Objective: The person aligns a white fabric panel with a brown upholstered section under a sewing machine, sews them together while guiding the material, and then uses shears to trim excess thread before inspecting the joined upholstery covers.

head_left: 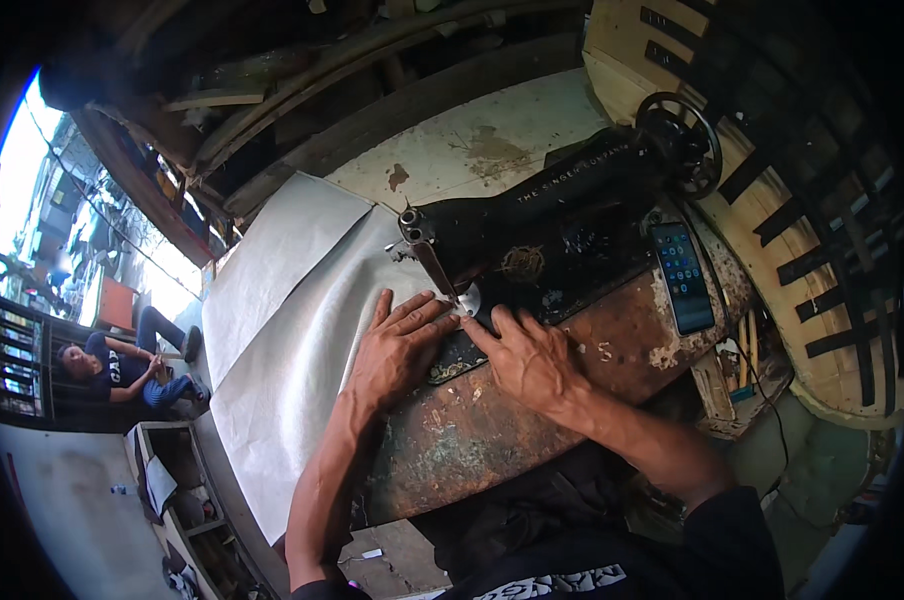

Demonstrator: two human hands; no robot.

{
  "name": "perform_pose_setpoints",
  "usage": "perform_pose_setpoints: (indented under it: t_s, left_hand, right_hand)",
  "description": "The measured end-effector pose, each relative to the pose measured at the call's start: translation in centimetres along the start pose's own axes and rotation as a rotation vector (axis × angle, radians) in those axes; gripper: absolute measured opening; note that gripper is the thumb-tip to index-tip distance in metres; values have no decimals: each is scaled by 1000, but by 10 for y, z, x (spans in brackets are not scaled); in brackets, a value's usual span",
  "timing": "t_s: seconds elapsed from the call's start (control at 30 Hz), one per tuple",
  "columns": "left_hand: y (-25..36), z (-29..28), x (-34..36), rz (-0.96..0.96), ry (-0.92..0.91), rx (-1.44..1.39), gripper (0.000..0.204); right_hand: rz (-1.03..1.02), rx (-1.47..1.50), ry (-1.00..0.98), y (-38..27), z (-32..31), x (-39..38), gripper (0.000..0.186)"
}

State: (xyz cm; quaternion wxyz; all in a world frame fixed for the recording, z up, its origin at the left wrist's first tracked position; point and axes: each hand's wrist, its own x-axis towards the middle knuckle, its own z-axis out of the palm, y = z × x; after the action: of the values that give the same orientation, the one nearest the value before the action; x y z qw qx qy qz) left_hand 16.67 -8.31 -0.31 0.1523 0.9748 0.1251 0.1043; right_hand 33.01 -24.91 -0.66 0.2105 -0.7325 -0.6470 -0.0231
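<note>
A black sewing machine [562, 225] stands on a worn, rust-brown table [472, 430], its needle end toward the left and its handwheel [714, 150] at the far right. A large silvery-white sheet [282, 350] spreads leftward from under the needle. My left hand [397, 345] rests on the sheet's edge just left of the presser foot, palm down with its fingers stretched out. My right hand [532, 365] lies on the machine bed, its index finger extended toward the needle plate and its other fingers lightly bent. The fingertips of both hands nearly meet there.
A smartphone [682, 277] with a lit screen lies right of the machine. Beyond it are a cable [772, 400], an open drawer [717, 390] and a wooden panel with black straps [812, 300]. At far left a person [122, 365] sits near a wooden shelf unit [187, 480].
</note>
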Motion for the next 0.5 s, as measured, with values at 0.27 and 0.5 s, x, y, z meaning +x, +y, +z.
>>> perform_pose_setpoints:
  t_s: [0.27, 0.5]
  left_hand:
    - [-5, -3, 7, -157, 71, -268, 25]
    - [-1, 0, 6, -144, 93, -215, 24]
  right_hand:
    - [85, 231, -100, 23, 4, 13, 51]
    - [147, 375, 153, 23, 10, 7, 46]
